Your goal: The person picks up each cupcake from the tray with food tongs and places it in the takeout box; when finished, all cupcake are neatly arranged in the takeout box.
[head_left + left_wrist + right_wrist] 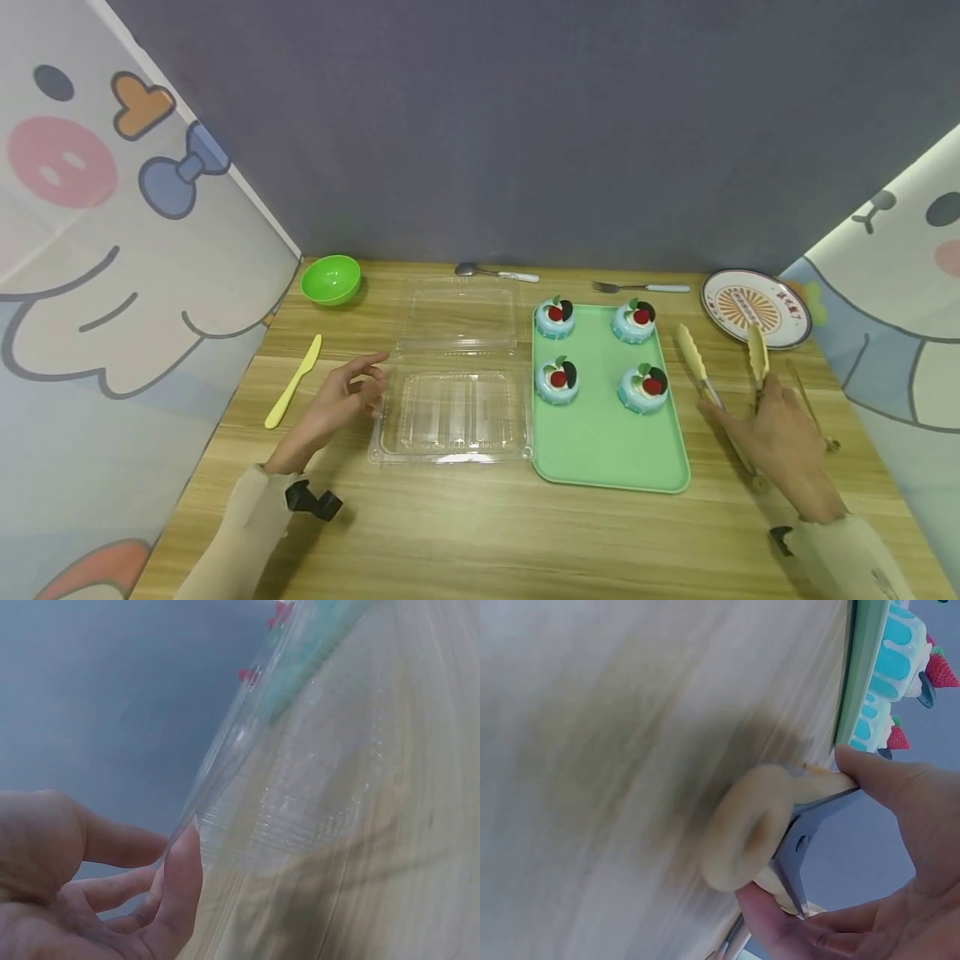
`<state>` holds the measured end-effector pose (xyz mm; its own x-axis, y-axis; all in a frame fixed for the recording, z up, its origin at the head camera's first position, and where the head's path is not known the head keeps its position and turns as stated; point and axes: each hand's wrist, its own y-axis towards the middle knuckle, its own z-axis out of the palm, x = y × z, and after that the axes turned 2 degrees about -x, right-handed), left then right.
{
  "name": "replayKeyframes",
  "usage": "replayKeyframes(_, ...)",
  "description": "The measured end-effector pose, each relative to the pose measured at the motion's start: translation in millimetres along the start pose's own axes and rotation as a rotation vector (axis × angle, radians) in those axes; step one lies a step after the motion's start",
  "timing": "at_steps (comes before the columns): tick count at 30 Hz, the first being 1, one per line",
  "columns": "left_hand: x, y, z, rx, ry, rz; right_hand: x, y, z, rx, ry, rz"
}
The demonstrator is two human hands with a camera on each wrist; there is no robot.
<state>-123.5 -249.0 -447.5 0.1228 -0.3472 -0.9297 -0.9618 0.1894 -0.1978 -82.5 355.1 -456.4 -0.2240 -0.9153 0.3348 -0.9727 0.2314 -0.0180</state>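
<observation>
My left hand (347, 398) pinches the left edge of a clear hinged plastic container (463, 408), thumb and fingertips on its rim in the left wrist view. The container lies flat with its lid folded back. My right hand (783, 437) holds a pair of tongs (693, 358) with cream tips, their two arms spread apart. Thumb and fingers press the outer sides of the arms near the looped end in the right wrist view. Between the hands lies a green tray (600, 450) with several blue cupcakes (555, 382), each topped with a red berry and a dark cookie.
A green bowl (332, 280) and a yellow knife (295, 382) lie at the left. Along the back wall are a spoon (495, 272) and a fork (640, 287). A patterned plate (791, 333) sits at the back right, with a thin gold-coloured utensil (806, 400) in front of it.
</observation>
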Motion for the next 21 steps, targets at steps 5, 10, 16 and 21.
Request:
replayKeyframes(5,0.4,0.4,-0.4,0.003,0.002,-0.003,-1.1,-5.9,-0.1,-0.006,-0.002,-0.003)
replayKeyframes(10,0.0,-0.3,-0.8,0.008,0.005,-0.007,-3.5,-11.0,0.9,-0.036,0.007,-0.028)
replayKeyframes(16,-0.7,-0.7,-1.3,0.01,-0.005,-0.011,-6.7,-18.0,-1.2,-0.093,0.038,-0.046)
replayKeyframes(21,-0.9,-1.9,-1.6,0.019,-0.01,-0.012,-9.3,-25.9,-13.6,-0.125,0.1,-0.103)
